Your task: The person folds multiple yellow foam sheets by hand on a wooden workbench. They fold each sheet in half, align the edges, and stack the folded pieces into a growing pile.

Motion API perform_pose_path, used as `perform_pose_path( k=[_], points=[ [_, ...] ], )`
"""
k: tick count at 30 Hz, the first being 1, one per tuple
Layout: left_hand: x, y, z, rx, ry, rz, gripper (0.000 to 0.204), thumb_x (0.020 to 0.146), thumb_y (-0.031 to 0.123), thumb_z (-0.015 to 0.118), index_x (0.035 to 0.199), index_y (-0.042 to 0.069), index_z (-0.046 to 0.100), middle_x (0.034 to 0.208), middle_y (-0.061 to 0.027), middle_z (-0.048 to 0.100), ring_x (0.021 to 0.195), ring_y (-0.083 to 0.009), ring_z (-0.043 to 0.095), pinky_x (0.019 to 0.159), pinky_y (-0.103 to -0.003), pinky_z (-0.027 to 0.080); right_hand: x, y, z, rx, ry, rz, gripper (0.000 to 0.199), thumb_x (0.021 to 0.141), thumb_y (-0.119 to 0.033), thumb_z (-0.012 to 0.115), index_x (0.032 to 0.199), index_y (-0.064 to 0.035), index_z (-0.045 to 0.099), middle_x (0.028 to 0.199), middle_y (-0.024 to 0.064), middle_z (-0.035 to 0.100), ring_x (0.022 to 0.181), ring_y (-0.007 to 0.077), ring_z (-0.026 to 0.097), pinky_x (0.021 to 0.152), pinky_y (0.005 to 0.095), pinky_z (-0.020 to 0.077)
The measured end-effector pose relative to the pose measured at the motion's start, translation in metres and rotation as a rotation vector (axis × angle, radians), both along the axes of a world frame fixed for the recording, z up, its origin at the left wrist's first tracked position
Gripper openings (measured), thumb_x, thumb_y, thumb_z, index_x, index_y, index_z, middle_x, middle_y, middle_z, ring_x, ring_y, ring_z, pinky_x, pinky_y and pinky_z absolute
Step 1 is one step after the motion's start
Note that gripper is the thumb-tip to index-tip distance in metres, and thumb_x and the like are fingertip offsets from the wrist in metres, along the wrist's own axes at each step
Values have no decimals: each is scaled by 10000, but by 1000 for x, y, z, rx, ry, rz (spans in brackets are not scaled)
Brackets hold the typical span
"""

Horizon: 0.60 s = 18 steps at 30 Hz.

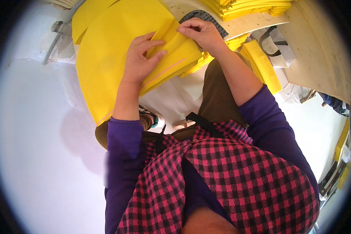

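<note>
A large yellow sheet with a thin pink strip along one edge lies across my lap, partly folded. My left hand presses flat on the folded flap, fingers spread. My right hand pinches the top of the fold between thumb and fingers. Both purple sleeves come up from the lower edge over a pink and black checked apron.
A stack of yellow sheets rests on a pale wooden board at the upper right. More yellow sheets hang below it beside a white bag with black handles. White floor spreads to the left.
</note>
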State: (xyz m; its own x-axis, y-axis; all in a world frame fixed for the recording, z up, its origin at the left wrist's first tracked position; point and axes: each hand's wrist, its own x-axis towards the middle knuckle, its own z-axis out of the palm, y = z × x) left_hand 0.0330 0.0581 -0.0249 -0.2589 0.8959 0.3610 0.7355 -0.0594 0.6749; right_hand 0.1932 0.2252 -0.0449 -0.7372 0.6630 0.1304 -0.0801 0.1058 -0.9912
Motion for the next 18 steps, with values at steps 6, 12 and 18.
perform_pose_path(
  k=[6,12,18],
  points=[
    [1,-1,-2,19,-120,12,222,800,114,723,1020,88,714,1244,-166,544,1172,-254,513,982,-331,415,1,1,1,-15,50,1,220,854,-242,696,957,-47,698,820,-6,647,755,66,577,698,232,484],
    [2,0,-3,57,-191,16,188,799,102,714,982,58,712,1217,-143,573,1126,-253,537,942,-328,443,6,2,4,-65,45,24,243,879,-257,672,1002,-48,689,880,-11,651,814,69,583,748,236,483],
    [1,0,-2,57,-138,25,185,787,103,719,963,46,712,1189,-135,596,1110,-263,542,922,-333,452,7,2,6,-36,22,61,237,897,-232,649,1042,-47,674,909,-19,645,846,63,576,779,226,472]
  ],
)
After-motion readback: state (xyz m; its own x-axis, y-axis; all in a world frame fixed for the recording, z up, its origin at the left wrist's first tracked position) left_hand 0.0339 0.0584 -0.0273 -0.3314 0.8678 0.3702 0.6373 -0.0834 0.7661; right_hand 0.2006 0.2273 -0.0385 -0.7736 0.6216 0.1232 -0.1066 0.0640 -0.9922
